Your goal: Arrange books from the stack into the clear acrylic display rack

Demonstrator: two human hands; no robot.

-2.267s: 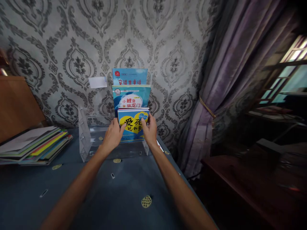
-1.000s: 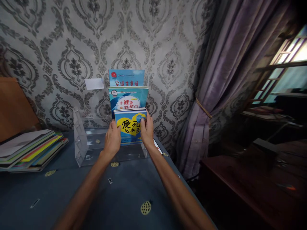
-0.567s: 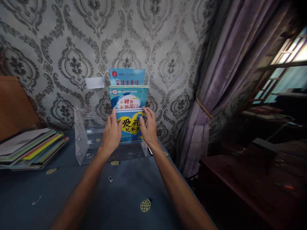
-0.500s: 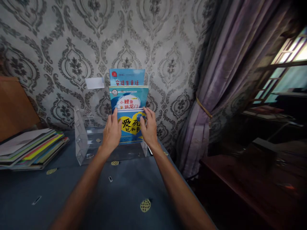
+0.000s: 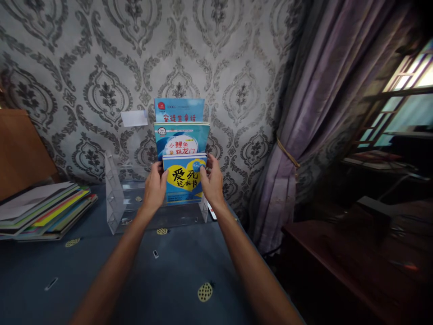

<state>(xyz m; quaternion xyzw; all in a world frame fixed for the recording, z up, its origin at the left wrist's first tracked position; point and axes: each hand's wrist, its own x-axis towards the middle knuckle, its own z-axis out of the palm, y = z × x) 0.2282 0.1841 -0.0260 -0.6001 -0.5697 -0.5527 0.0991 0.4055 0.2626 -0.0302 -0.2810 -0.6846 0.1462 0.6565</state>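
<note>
A blue book with a yellow heart stands upright in the front tier of a clear acrylic rack. My left hand grips its left edge, thumb in front and fingers curled behind. On the opposite edge, my right hand holds it the same way, its thumb over the cover. Behind and higher is a teal book, its lower part hidden by the front book. A light blue book rises at the back, only its top part showing.
To the left lies a stack of books and papers beside a brown board. A white label tops the rack's rear left. A phone-like object lies behind my right wrist. A purple curtain hangs right of the blue tablecloth.
Both hands have shifted from the front book's upper corners to its side edges, sliding slightly down and outward. More of its cover shows. The books stay in place.
</note>
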